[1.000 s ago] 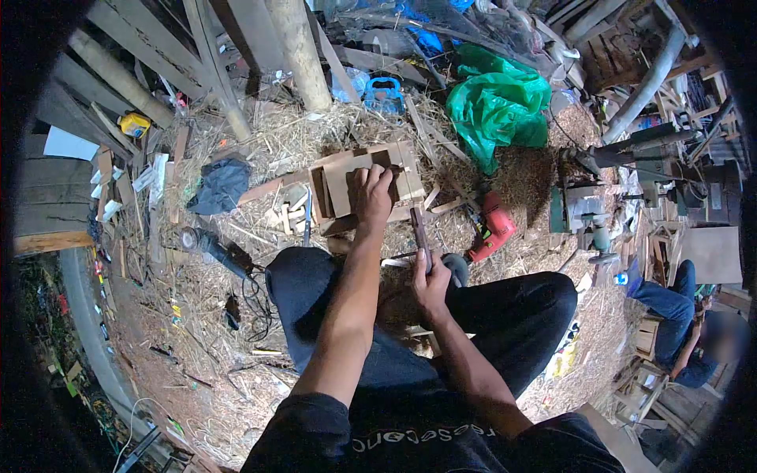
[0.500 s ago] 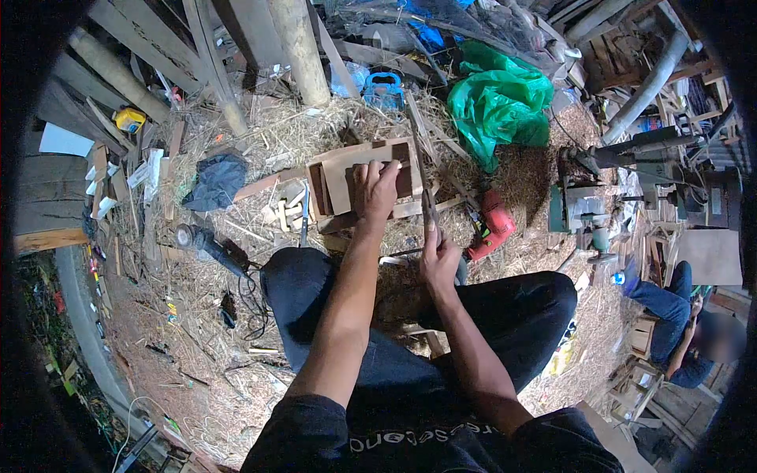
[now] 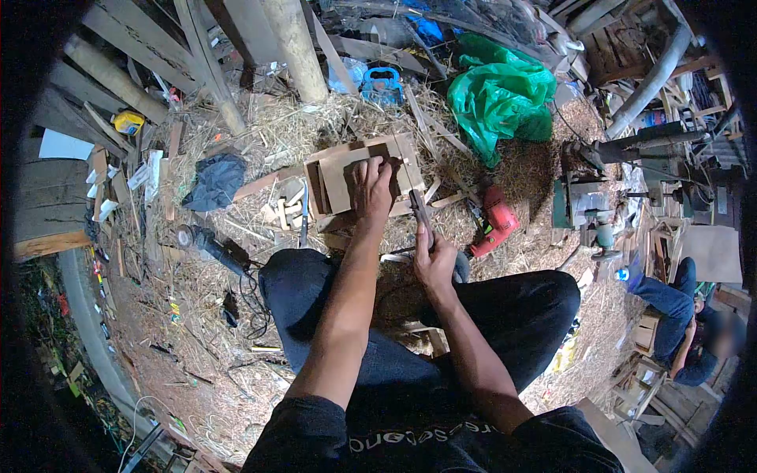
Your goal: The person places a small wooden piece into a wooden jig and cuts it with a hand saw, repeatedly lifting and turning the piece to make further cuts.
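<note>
A small wooden box (image 3: 339, 197) with a flat panel and raised edges lies on the straw-strewn ground before my knees. My left hand (image 3: 371, 185) rests on top of it, fingers bent and gripping near its right side. In my right hand (image 3: 435, 258) is a dark hand tool (image 3: 419, 209), its handle wrapped by my fingers. The tool's upper end is beside the box's lower right corner; its exact kind is unclear. A red power drill (image 3: 496, 221) lies right of this hand. Short wood pieces (image 3: 290, 211) and a narrow blade-like tool (image 3: 304, 225) are left of the box.
An angle grinder (image 3: 206, 244) with a cord lies by my left knee. Beyond the box are a blue plastic basket (image 3: 383, 87) and green plastic sheeting (image 3: 505, 98). Machinery (image 3: 587, 197) stands at right, where another person (image 3: 674, 315) sits. Wooden posts (image 3: 296, 51) rise at the back.
My right hand has drawn slightly left and down, bringing the tool's end closer to the box's corner. The left hand has shifted slightly left on the box.
</note>
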The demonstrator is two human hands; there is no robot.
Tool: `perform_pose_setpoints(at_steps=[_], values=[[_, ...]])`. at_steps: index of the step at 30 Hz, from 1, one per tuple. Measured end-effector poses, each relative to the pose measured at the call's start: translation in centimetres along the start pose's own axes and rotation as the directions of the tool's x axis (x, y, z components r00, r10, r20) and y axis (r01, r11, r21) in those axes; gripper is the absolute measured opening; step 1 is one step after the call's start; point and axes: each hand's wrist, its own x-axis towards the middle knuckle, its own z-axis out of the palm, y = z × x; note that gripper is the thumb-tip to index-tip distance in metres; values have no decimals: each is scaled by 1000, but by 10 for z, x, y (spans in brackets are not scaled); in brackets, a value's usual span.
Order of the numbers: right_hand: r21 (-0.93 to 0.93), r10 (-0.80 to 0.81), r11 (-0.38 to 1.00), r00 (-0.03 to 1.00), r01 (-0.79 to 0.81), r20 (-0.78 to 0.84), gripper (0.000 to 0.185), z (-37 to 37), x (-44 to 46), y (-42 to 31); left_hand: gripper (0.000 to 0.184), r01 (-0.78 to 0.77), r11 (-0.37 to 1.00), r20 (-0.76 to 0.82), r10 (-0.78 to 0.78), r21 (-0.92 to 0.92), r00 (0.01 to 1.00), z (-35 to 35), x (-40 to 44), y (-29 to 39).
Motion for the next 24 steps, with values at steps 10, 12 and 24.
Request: perform_pose_setpoints(at_steps=[10, 12, 24], values=[[-48, -60, 997, 998, 61, 22, 41, -2, 8, -6, 21, 47, 999, 89, -48, 15, 995, 4, 0, -4], [23, -5, 1000, 1000, 5, 15, 38, -12, -14, -14, 20, 5, 1000, 72, -6, 8, 997, 2, 1, -5], [-25, -18, 999, 997, 20, 73, 35, -25, -18, -4, 24, 2, 1000, 135, -4, 12, 991, -14, 6, 6]])
